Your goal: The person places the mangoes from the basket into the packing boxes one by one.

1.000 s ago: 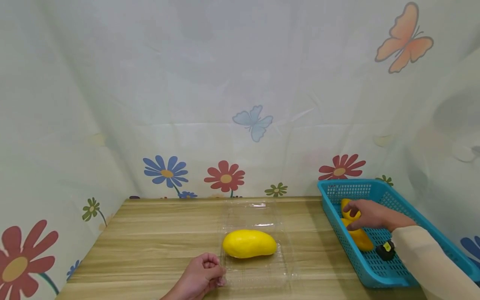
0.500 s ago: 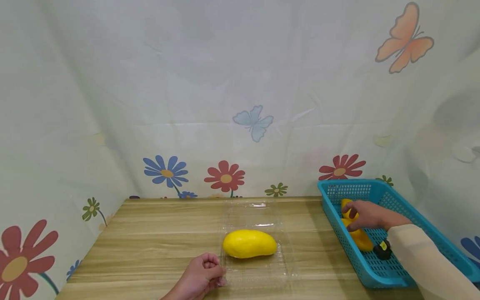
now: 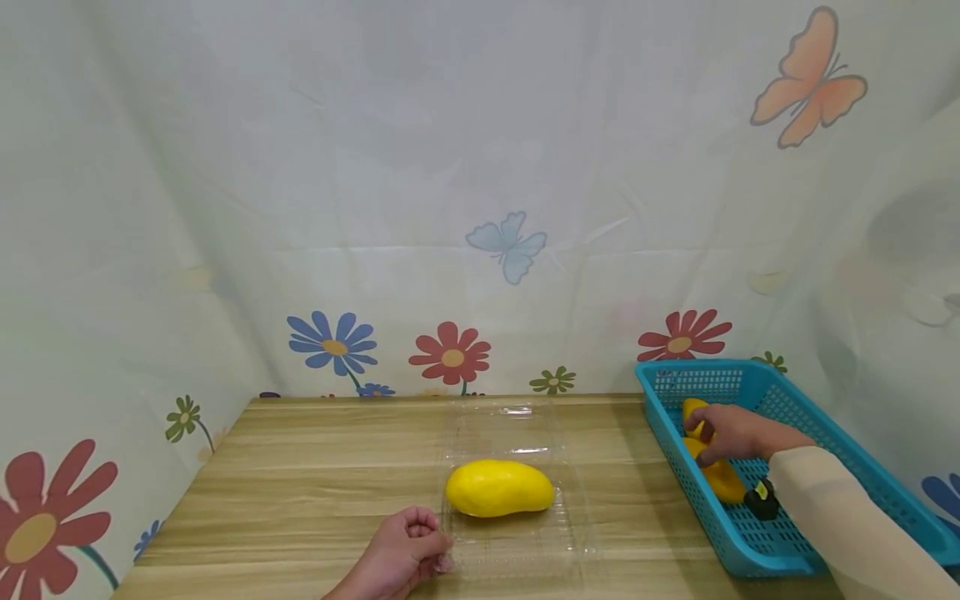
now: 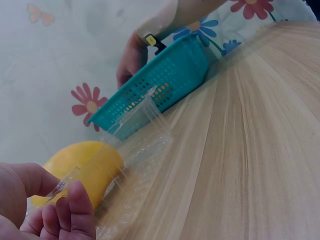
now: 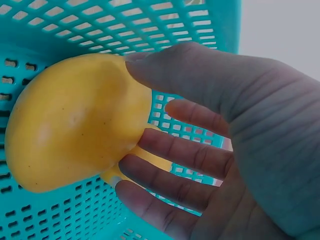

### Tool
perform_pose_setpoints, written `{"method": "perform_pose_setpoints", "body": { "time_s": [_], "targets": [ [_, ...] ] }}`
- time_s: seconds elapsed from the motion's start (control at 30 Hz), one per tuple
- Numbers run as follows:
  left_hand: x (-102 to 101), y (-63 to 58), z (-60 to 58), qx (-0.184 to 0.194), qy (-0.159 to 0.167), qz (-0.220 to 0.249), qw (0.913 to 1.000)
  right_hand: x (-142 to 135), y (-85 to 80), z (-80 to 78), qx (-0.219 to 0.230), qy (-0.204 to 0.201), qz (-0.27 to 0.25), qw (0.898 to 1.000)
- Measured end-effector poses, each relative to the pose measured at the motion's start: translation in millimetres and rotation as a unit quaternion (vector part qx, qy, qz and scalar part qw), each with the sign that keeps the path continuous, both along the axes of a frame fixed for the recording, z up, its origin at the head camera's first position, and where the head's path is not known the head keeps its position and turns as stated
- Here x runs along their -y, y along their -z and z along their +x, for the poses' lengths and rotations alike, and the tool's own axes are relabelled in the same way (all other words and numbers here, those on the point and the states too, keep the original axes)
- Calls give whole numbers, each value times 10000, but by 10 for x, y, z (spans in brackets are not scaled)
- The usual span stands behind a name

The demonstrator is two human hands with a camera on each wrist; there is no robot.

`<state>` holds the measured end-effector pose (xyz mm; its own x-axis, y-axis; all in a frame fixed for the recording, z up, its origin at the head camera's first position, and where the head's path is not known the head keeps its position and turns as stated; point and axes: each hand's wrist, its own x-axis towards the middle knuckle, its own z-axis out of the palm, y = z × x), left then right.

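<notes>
Container point(image 3: 517, 552) in left hand point(image 3: 397, 552), right hand point(image 3: 738, 432) inside basket point(image 3: 772, 565)

Pinching the clear plastic edge between thumb and finger at the near left corner, low on the wood-grained table point(image 3: 315, 467). Visible inside, lying crosswise: one large yellow fruit point(image 3: 498, 488). Holding the other hand within the blue walls, thumb and fingers spread wide, with the thumb against the near fruit point(image 3: 726, 482) and loosely bent fingers beside its end. Visible just beyond, partly covered by fingers: far fruit point(image 3: 691, 407). Set well right of the container, beside a flowered sheet point(image 3: 375, 167): the basket.
</notes>
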<state>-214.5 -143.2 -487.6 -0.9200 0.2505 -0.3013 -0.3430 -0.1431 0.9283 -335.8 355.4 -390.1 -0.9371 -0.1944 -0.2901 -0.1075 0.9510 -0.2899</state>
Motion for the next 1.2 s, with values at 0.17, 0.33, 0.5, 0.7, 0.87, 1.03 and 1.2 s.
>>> {"method": "perform_pose_setpoints", "body": {
  "time_s": [0.17, 0.33, 0.5, 0.7, 0.87, 1.03, 1.2],
  "targets": [
    [4, -2, 10, -27, -7, -2, 10000, -16, 19, -21, 77, 39, -2, 10000],
    [3, 4, 10, -49, -18, 10, 10000, -19, 19, -35, 235, 160, -2, 9996],
    [3, 14, 5, -44, -20, 44, 10000, -12, 15, -50, 576, 344, -95, 9977],
    [7, 5, 13, -33, -4, 77, 10000, -10, 48, -71, 983, 578, -215, 9932],
    [10, -8, 12, 23, 47, 70, 10000, -16, 91, -64, 1131, 719, -332, 9904],
    [12, -13, 9, 77, 88, 62, 9999, -19, 111, -45, 1215, 799, -469, 9883],
    [9, -10, 5, 68, 83, 54, 9999, -24, 114, -37, 1208, 818, -406, 9885]
  ]
}}
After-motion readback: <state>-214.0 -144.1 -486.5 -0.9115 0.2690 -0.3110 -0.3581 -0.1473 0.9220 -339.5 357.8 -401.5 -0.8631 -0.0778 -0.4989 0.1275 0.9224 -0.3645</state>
